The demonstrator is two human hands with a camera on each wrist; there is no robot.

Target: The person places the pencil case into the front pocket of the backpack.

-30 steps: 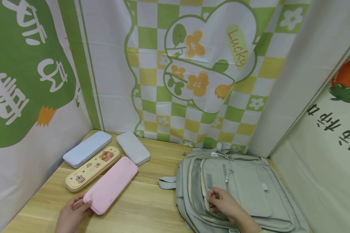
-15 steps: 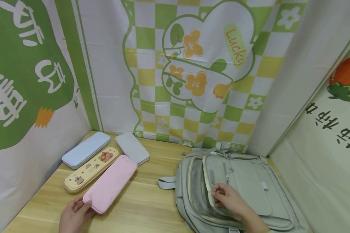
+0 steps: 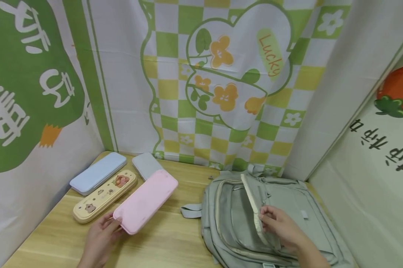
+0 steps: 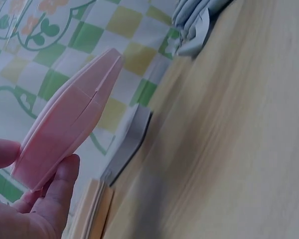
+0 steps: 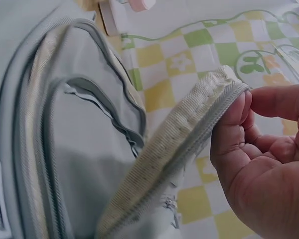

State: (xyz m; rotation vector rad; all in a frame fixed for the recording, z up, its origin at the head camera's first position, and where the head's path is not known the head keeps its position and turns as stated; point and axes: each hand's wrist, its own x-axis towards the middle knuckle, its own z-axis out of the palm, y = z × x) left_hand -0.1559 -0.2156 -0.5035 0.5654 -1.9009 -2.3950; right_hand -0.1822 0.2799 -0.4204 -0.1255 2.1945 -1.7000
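Your left hand (image 3: pixel 99 238) gripped near end of long pink plastic pencil case (image 3: pixel 145 201), long axis angled toward open grey fabric backpack (image 3: pixel 255 219) on its right; your right hand (image 3: pixel 282 227) pinched pocket flap (image 3: pixel 253 203) up.

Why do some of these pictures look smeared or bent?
Head view: wide lens bows the wall hangings, light soft and even. Left wrist view: the table streaks with motion blur, the pink case stays fairly sharp. Right wrist view: the backpack flap is soft, too close.

Two bare hands, left (image 3: pixel 99 238) & right (image 3: pixel 282 227), no sleeves/rings/watch visible, short plain nails.
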